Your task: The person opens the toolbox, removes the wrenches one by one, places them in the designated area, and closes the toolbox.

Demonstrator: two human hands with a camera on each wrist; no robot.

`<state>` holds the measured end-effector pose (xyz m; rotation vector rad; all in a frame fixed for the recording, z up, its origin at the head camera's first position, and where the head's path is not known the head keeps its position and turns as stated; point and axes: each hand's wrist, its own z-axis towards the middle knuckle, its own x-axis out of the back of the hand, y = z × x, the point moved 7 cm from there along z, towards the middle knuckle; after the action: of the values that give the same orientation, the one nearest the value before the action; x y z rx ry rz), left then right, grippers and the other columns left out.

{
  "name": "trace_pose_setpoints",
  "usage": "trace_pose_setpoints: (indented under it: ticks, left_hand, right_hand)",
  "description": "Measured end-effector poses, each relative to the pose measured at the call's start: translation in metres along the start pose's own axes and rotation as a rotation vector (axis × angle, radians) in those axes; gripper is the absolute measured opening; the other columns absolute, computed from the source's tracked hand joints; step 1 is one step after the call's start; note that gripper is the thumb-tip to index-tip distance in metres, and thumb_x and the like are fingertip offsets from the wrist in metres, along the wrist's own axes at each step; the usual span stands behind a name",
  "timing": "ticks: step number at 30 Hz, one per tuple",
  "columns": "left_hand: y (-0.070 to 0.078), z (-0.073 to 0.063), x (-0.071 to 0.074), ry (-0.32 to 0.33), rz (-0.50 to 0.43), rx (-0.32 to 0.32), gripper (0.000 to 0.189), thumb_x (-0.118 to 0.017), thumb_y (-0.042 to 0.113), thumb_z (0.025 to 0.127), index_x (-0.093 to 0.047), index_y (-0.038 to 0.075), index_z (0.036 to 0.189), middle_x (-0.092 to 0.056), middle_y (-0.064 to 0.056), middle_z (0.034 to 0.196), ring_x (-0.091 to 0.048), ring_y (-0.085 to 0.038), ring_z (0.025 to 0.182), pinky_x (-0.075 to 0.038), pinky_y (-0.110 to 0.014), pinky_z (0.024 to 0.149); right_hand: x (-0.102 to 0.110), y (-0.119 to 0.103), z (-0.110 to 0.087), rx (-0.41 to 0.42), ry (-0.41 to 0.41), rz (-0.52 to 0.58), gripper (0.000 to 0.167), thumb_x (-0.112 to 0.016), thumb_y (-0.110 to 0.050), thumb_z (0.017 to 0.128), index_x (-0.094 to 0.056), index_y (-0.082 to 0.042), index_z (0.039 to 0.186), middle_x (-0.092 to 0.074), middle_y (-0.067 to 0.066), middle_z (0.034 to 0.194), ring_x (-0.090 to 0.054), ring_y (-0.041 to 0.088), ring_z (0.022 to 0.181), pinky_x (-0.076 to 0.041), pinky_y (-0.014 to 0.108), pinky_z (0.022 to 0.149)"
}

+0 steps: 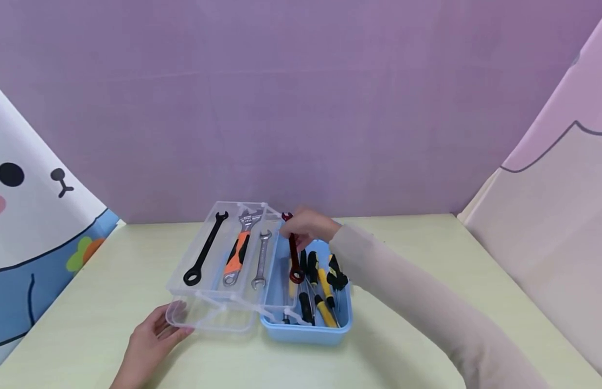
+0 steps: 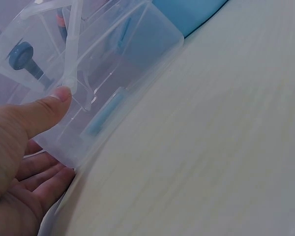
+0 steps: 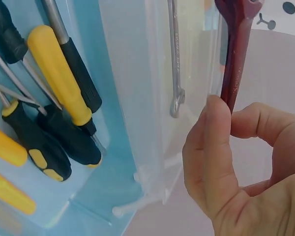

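A fold-out toolbox with a blue base (image 1: 308, 336) has its clear trays (image 1: 215, 295) swung out to the left. My right hand (image 1: 313, 224) pinches a dark red wrench (image 1: 295, 259) between thumb and fingers, above the inner tray. In the right wrist view, the fingertips grip the shank near its end. My left hand (image 1: 152, 337) holds the near left corner of the clear lid (image 1: 239, 322), thumb above and fingers below. The outer tray carries a black wrench (image 1: 206, 248) and an orange-handled adjustable wrench (image 1: 238, 254); beside them lies a silver open-end wrench (image 1: 262, 260).
Several yellow and black screwdrivers (image 1: 325, 312) lie jumbled in the blue base, under the right forearm. White hinge arms (image 1: 269, 313) link trays and base. The pale table (image 1: 408, 335) meets a purple backdrop (image 1: 330, 119), with printed cloths (image 1: 19, 232) at both sides.
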<state>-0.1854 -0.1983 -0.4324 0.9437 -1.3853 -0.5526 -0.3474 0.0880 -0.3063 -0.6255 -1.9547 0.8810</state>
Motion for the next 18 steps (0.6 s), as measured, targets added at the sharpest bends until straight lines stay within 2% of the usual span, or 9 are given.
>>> trace_pose_setpoints:
  ticks: [3,6,10,13,16,18]
  left_hand:
    - [0.0,0.0,-0.001,-0.001,0.01,0.009,0.07,-0.076,0.021,0.082,-0.041,-0.002,0.137,-0.045,-0.028,0.14,-0.057,-0.023,0.119,-0.055,-0.021,0.089]
    - [0.0,0.0,-0.003,-0.003,0.004,0.012,0.07,-0.076,0.022,0.081,-0.041,-0.002,0.137,-0.046,-0.028,0.14,-0.056,-0.024,0.119,-0.055,-0.021,0.089]
    - [0.003,-0.001,-0.004,-0.002,-0.002,-0.011,0.069,-0.077,0.022,0.081,-0.042,-0.001,0.136,-0.048,-0.027,0.139,-0.057,-0.014,0.115,-0.054,-0.017,0.088]
    - [0.006,0.0,-0.005,-0.005,-0.001,-0.027,0.068,-0.076,0.022,0.082,-0.043,-0.001,0.136,-0.048,-0.027,0.138,-0.057,-0.02,0.118,-0.054,-0.017,0.089]
    - [0.007,0.0,-0.006,-0.011,0.002,-0.022,0.068,-0.076,0.023,0.082,-0.042,-0.001,0.137,-0.048,-0.027,0.138,-0.052,-0.032,0.123,-0.054,-0.02,0.09]
    - [0.008,-0.001,-0.006,-0.013,-0.002,-0.03,0.069,-0.075,0.024,0.083,-0.041,-0.002,0.137,-0.048,-0.028,0.138,-0.052,-0.033,0.123,-0.055,-0.021,0.09]
  right_hand:
    - [0.006,0.001,-0.003,-0.007,0.007,0.007,0.013,-0.06,-0.005,0.082,-0.05,-0.004,0.074,-0.056,0.01,0.07,-0.057,0.021,0.059,-0.062,0.036,0.068]
    - [0.015,0.004,-0.004,-0.029,0.024,-0.006,0.013,-0.061,-0.006,0.082,-0.05,-0.004,0.075,-0.057,0.009,0.072,-0.056,0.02,0.059,-0.062,0.035,0.067]
    - [0.03,0.013,-0.006,-0.057,0.025,-0.035,0.012,-0.059,-0.007,0.082,-0.053,-0.005,0.072,-0.057,0.007,0.068,-0.055,0.018,0.055,-0.059,0.028,0.056]
    - [0.043,0.021,-0.01,-0.069,0.025,-0.044,0.011,-0.058,-0.008,0.082,-0.054,-0.005,0.073,-0.057,0.007,0.066,-0.056,0.017,0.053,-0.06,0.029,0.057]
    - [0.054,0.031,-0.013,-0.085,0.034,-0.039,0.008,-0.057,-0.008,0.082,-0.055,-0.003,0.077,-0.058,0.007,0.066,-0.056,0.017,0.052,-0.061,0.033,0.065]
    - [0.062,0.038,-0.015,-0.101,0.046,-0.033,0.007,-0.057,-0.008,0.082,-0.054,-0.003,0.08,-0.058,0.006,0.066,-0.056,0.016,0.052,-0.061,0.036,0.069]
